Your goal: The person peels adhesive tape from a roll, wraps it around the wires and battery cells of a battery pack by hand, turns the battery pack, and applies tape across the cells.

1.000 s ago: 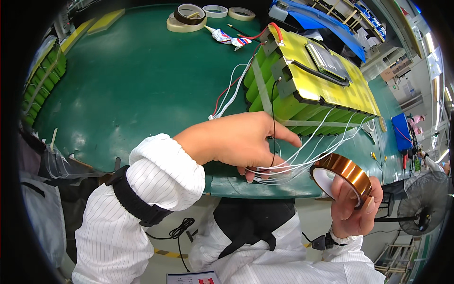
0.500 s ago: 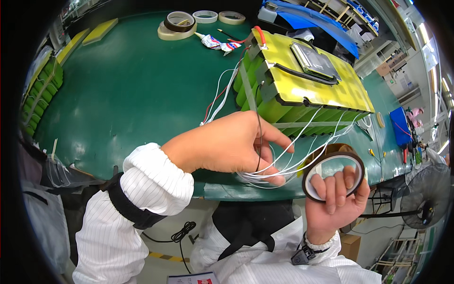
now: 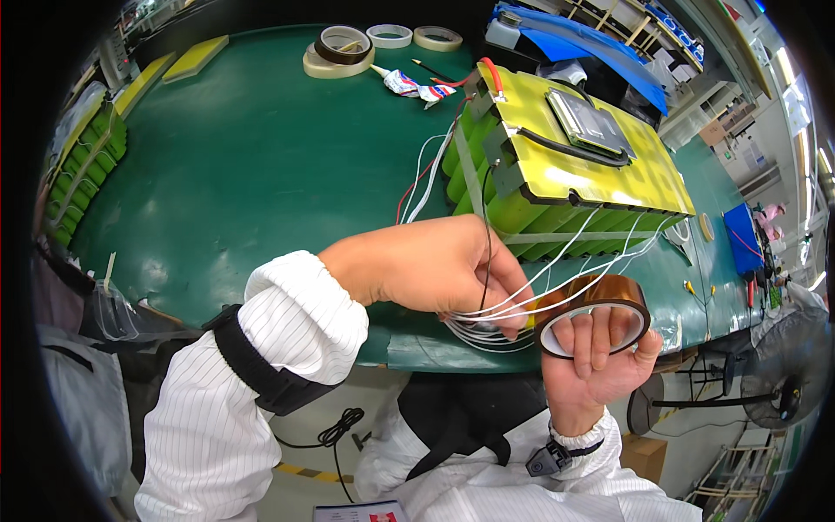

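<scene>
My left hand [image 3: 435, 265] pinches a bundle of thin white wires [image 3: 489, 337], its fingertips beside the yellowish end of the brown tape. My right hand [image 3: 591, 378] has its fingers through the core of a roll of brown translucent tape [image 3: 602, 289], tilted just right of the left fingertips. The wires run up to a battery pack [image 3: 648, 174] with a yellow top sheet, green cylindrical cells and a small display module [image 3: 591, 122] on top. A thin black wire [image 3: 485, 196] drops from the pack's corner past my left hand.
On the green table [image 3: 261, 157], several tape rolls [image 3: 344, 65] and a crumpled tube [image 3: 409, 84] lie at the back. Another green-celled pack [image 3: 87, 170] stands far left, near yellow sheets [image 3: 196, 59]. Scissors [image 3: 680, 239] lie right of the pack. A fan [image 3: 774, 391] stands at right.
My left fingers and thumb have come together on the wires. The tape roll in my right hand has shifted left, up against the left fingertips, and tilted. The view has moved slightly.
</scene>
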The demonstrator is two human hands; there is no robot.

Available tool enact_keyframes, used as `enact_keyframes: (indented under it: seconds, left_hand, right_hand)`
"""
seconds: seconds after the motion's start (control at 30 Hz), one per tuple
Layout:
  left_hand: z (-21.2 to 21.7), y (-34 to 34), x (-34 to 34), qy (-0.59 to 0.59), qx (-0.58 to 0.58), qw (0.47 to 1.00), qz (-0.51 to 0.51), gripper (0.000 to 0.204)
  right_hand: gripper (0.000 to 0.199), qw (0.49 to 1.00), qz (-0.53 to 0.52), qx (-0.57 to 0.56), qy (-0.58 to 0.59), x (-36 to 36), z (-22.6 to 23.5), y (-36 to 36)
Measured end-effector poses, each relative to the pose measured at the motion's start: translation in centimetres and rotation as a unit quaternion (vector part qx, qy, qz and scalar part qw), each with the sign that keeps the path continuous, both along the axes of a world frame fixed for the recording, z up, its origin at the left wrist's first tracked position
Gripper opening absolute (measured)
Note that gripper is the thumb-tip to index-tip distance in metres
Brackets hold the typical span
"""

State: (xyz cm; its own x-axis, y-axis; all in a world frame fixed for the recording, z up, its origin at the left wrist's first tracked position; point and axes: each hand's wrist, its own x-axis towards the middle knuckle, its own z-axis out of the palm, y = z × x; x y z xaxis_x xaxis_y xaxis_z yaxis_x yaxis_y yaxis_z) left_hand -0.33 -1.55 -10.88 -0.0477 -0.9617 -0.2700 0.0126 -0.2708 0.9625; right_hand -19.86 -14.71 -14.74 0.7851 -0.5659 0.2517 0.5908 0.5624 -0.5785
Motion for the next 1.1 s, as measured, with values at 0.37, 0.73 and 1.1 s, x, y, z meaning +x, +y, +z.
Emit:
enact_keyframes:
  seconds: [0.37, 0.73, 1.1]
  left_hand:
    - [-0.4, 0.1, 0.3, 0.034, -0.020, 0.999, 0.015, 0.029]
    - [0.7, 1.0, 1.1, -0.106, -0.063, 0.992, 0.015, 0.018]
    - [1.3, 3.0, 2.3, -0.329, -0.192, 0.909, 0.169, 0.009]
  right_hand:
    - [0.045, 0.999, -0.005, -0.052, 0.001, 0.4, 0.1, 0.1]
    - [0.041, 0.912, -0.066, -0.404, 0.000, -1.9, 2.6, -1.6]
    - [0.026, 0.665, -0.076, -0.742, 0.035, -0.9, 4.9, -0.8]
